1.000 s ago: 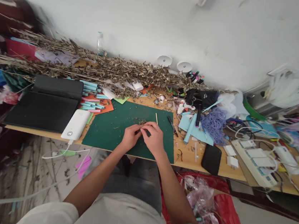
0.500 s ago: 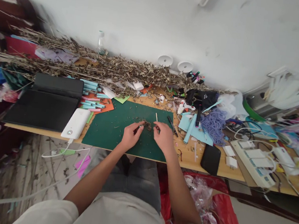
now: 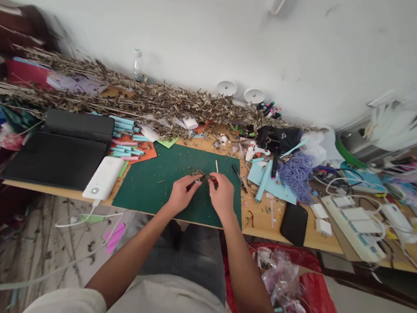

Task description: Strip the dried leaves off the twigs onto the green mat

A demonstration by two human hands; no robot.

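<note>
Both my hands rest on the dark green cutting mat (image 3: 152, 185) at the desk's front edge. My left hand (image 3: 182, 192) is closed in a pinch on a small dark dried sprig (image 3: 203, 177) at its fingertips. My right hand (image 3: 222, 193) is closed too, its fingertips meeting the left hand's at the same sprig. Small dry crumbs lie scattered on the mat around them. A thin wooden stick (image 3: 216, 166) lies just beyond my right hand, and a black pen (image 3: 237, 172) lies at the mat's right edge.
A long heap of dried branches (image 3: 132, 95) runs along the back. A black case (image 3: 62, 152) and white power bank (image 3: 103, 177) sit left. Rolled paper tubes (image 3: 126, 134), light-blue paper (image 3: 271, 181), purple cord (image 3: 297, 171), a phone (image 3: 294, 222) and a power strip (image 3: 355, 218) crowd the right.
My right hand moved out to the right half a second ago and has come back to meet the left hand. Both hands now sit slightly farther up the mat.
</note>
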